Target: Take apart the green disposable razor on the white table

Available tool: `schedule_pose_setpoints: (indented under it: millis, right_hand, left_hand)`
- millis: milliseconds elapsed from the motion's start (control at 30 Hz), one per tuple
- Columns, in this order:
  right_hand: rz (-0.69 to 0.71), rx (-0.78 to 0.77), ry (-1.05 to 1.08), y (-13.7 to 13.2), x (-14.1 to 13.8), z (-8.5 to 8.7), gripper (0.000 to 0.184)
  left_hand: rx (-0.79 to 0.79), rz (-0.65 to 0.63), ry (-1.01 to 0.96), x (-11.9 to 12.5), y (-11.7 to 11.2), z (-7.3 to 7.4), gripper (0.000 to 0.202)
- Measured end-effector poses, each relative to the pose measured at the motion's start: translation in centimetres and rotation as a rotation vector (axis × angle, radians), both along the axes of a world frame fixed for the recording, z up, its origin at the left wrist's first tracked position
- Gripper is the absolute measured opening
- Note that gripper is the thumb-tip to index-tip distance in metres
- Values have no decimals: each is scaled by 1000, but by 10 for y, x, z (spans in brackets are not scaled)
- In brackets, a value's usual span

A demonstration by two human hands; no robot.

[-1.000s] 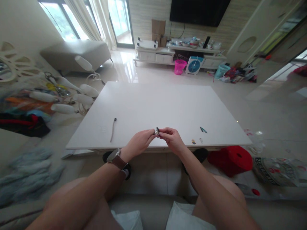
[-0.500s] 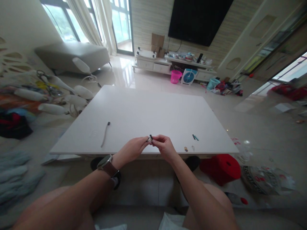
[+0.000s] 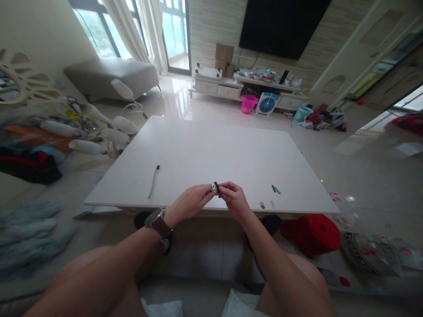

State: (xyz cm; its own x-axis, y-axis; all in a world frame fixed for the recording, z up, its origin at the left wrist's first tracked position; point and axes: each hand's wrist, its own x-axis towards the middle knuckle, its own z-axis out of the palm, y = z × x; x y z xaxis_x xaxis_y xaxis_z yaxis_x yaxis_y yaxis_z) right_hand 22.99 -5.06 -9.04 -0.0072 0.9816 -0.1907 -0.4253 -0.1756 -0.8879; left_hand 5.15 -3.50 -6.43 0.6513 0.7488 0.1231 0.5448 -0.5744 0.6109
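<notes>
My left hand (image 3: 191,203), with a brown-strapped watch on the wrist, and my right hand (image 3: 233,199) meet over the near edge of the white table (image 3: 211,149). Both pinch one small dark and silvery object (image 3: 215,187) between their fingertips; I cannot make out what it is. A thin grey stick with a dark tip (image 3: 153,180) lies on the table to the left of my hands. Two small green pieces (image 3: 275,189) and two tiny bits (image 3: 266,204) lie on the table to the right.
A red stool (image 3: 313,233) and a printed bag (image 3: 380,257) sit on the floor at right. White bottle-like shapes and cloth clutter (image 3: 82,132) lie at left. A TV cabinet (image 3: 231,86), a pink basket (image 3: 247,91) and a small fan (image 3: 267,93) stand beyond.
My hands keep the same pinch on the small object. Only the camera view has shifted slightly, first lower, then back up and to the right.
</notes>
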Motion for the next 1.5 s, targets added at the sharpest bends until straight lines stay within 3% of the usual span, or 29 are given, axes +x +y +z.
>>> schedule_pose_setpoints:
  millis: [400, 900, 1500]
  right_hand:
    - [96, -23, 89, -2, -1, -5, 21]
    - [153, 12, 140, -3, 2, -3, 21]
    - [90, 34, 70, 0, 8, 5, 22]
  left_hand:
    - [-9, -19, -18, -2, -1, -3, 37]
    - [33, -87, -60, -2, -2, 5, 32]
    - [57, -71, -28, -5, -1, 6, 32]
